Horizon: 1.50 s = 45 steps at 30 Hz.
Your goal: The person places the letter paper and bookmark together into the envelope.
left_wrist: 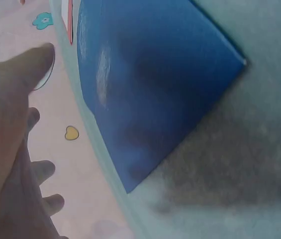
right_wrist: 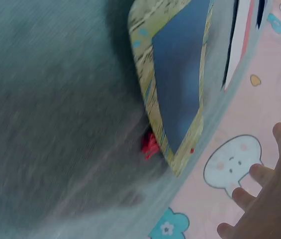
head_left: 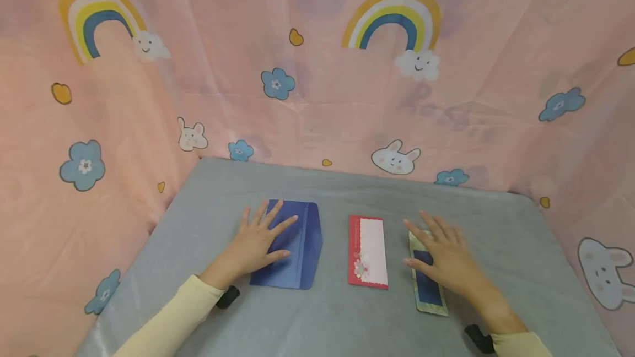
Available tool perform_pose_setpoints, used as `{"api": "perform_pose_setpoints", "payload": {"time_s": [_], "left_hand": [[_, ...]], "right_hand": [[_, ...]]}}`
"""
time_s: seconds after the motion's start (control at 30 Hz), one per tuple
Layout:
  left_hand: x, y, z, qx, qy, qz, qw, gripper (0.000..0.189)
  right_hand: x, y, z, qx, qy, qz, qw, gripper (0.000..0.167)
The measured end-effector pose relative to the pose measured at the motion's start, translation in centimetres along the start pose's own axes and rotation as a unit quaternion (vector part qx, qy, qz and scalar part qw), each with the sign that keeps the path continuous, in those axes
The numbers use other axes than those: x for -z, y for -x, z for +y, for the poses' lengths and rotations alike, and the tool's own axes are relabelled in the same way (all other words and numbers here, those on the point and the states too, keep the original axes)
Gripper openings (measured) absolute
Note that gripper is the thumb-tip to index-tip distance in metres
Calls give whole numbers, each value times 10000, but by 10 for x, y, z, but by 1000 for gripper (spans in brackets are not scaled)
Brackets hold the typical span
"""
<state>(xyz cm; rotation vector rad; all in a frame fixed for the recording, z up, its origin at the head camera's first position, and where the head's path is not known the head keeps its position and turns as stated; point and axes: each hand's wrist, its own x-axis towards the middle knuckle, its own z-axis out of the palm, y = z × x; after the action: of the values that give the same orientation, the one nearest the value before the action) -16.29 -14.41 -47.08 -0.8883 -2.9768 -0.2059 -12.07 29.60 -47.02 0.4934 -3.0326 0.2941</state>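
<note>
A blue envelope [head_left: 310, 252] lies on the left, its flap spread out to the right. Over its left part is my left hand [head_left: 253, 244], fingers spread and gripping nothing; the left wrist view shows a gap between that hand [left_wrist: 6, 114] and the envelope [left_wrist: 145, 84]. On the right is a narrow card [head_left: 429, 291] with a dark blue middle and a patterned yellow-green border. My right hand [head_left: 451, 260] hovers above it with fingers extended, holding nothing. A small red tassel-like piece [right_wrist: 150, 145] shows by the card's far end in the right wrist view.
Between the hands lies a red card [head_left: 372, 252] with a pale panel and printed flowers. All three paper items rest on a grey cloth-covered table [head_left: 327, 318]. A pink printed curtain [head_left: 337, 125] rises behind the table and along both sides.
</note>
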Motion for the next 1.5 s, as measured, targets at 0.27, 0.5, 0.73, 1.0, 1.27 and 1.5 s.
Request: {"api": "perform_pose_setpoints", "payload": {"time_s": [0.27, 0.5, 0.73, 1.0, 1.27, 1.5], "left_hand": [[-11, -5, 4, 199, 4, -49, 9998, 75], [-19, -8, 10, 441, 248, -73, 9987, 72], [-22, -10, 16, 713, 406, -227, 9964, 71], [-26, -11, 20, 781, 587, -365, 9946, 72], [-28, -9, 26, 865, 598, -370, 9938, 72], [-32, -12, 27, 860, 433, -257, 9950, 73]], "right_hand": [[-9, -12, -11, 214, -41, 212, 9995, 83], [-18, -24, -30, 225, -289, 275, 9989, 84], [-27, -37, -50, 176, -772, 291, 9964, 79], [-36, -48, -73, 239, -1342, 429, 9897, 74], [-42, -58, -91, 269, -1472, 302, 9883, 71], [-43, -69, -108, 227, -1454, 212, 9889, 71]]}}
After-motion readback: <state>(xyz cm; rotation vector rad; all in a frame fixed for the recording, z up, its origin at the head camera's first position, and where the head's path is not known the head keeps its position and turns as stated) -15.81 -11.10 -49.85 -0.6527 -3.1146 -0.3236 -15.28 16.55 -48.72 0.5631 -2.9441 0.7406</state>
